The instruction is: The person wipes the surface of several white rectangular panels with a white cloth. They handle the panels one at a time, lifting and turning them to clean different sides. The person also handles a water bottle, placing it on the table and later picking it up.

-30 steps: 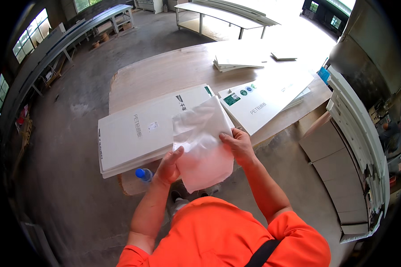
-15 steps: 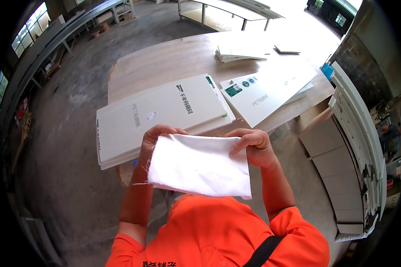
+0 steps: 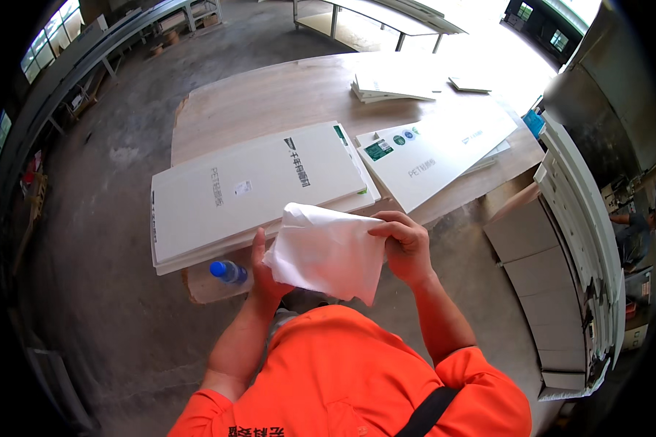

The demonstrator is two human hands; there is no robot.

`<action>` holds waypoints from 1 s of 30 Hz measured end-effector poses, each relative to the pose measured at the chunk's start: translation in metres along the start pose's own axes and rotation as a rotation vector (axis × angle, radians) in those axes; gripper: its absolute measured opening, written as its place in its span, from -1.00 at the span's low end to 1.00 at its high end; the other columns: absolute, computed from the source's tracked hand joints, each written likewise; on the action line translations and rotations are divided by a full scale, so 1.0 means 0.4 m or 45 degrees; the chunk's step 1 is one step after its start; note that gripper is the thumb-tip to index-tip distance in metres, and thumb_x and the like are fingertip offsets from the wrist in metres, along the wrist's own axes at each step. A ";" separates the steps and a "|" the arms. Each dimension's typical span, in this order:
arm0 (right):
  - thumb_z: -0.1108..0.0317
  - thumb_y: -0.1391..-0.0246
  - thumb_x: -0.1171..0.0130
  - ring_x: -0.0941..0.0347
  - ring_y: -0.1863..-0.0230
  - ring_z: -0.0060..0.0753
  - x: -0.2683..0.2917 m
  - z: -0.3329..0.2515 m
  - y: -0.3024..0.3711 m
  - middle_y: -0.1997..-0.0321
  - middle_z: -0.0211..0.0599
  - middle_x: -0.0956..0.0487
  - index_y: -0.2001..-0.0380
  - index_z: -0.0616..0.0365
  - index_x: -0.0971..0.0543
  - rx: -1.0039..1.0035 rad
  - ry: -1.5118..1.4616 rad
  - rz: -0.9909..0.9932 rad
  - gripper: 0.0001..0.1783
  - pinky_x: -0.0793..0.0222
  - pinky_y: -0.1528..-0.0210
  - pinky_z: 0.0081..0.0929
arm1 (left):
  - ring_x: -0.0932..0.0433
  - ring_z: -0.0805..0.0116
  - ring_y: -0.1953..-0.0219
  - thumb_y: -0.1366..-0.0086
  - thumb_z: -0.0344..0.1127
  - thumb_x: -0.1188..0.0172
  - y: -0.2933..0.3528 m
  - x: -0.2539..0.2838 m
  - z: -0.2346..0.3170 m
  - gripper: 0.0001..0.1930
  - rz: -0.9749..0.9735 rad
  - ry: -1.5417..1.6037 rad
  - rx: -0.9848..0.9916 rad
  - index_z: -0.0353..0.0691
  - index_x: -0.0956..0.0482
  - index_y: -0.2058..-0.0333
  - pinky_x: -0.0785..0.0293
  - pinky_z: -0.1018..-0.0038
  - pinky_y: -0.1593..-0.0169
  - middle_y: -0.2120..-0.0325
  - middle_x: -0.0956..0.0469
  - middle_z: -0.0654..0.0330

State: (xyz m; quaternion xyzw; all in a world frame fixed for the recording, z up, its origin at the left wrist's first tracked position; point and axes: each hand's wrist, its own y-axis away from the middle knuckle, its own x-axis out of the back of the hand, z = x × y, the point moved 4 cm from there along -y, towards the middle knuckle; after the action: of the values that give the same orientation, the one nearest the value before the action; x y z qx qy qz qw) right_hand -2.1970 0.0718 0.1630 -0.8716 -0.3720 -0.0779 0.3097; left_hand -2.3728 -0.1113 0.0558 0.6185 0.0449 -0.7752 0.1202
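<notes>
A white cloth (image 3: pixel 326 251) with creased, uneven edges hangs in front of my body. My right hand (image 3: pixel 408 247) pinches its upper right corner between thumb and fingers. At the cloth's left edge, my left hand (image 3: pixel 267 275) supports it with the thumb pointing up; its other fingers are hidden behind the fabric. Just beyond the cloth, a stack of white panels (image 3: pixel 248 193) with printed marks lies on the wooden table (image 3: pixel 255 95). A clear bottle with a blue cap (image 3: pixel 228 272) is on the table's near left corner, beside my left hand.
More white panels (image 3: pixel 437 162) lie at an angle on the table's right, with smaller panel pieces (image 3: pixel 390 87) farther back. Stacked boards (image 3: pixel 572 247) stand along the right side. Another table (image 3: pixel 375 16) is at the back, and a person (image 3: pixel 638 229) shows at the far right.
The cloth, stretched flat between both hands before, is now slacker and crumpled. My left hand has moved down and turned thumb-up, bringing the bottle into fuller view.
</notes>
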 end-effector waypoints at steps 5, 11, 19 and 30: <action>0.70 -0.02 -0.10 -0.67 0.24 -0.14 -0.033 0.019 0.054 0.15 -0.16 -0.69 0.30 0.21 -0.71 -0.177 0.221 0.195 -0.73 -0.59 0.18 -0.39 | -0.16 -0.04 -0.46 -0.16 0.75 0.20 0.014 -0.004 -0.077 0.18 0.011 0.229 -0.037 -0.10 -0.14 -0.48 0.00 -0.09 -0.48 -0.47 -0.16 0.07; 0.73 -0.03 -0.03 -0.68 0.16 -0.25 -0.049 0.086 0.121 0.05 -0.13 -0.70 0.26 0.30 -0.70 -0.348 0.313 0.190 -0.70 -0.57 0.10 -0.47 | -0.32 0.13 -0.37 -0.28 0.33 -0.17 0.031 -0.005 -0.109 -0.10 -0.020 -0.211 -0.106 -0.15 -0.25 -0.40 -0.20 0.14 -0.43 -0.32 -0.37 0.13; 0.01 -0.24 -0.25 -0.50 -0.26 -0.18 -0.049 0.084 0.120 -0.25 -0.01 -0.55 -0.35 0.35 -0.35 -0.871 -1.719 -0.367 -0.21 -0.44 -0.26 -0.16 | -0.56 0.27 -0.10 -0.40 -0.31 -0.21 0.019 -0.073 0.000 -0.58 0.168 -0.817 -0.003 -0.25 -0.46 -0.19 -0.52 0.26 -0.18 -0.05 -0.58 0.14; 0.43 -0.18 -0.36 -0.61 0.18 -0.55 -0.115 0.129 0.132 0.15 -0.36 -0.70 0.04 0.31 -0.67 -1.170 -0.843 -0.310 -0.70 -0.55 0.10 -0.48 | -0.65 0.36 -0.01 -0.29 -0.30 -0.42 0.045 -0.027 -0.010 -0.52 0.209 -1.013 0.130 -0.36 -0.54 -0.12 -0.57 0.37 -0.13 0.03 -0.67 0.14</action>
State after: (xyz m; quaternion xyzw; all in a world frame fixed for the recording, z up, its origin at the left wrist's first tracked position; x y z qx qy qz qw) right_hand -2.1979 0.0469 0.0797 -0.8455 -0.4746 0.0102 -0.2446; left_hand -2.3625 -0.1264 0.0670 0.2770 -0.0932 -0.9431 0.1588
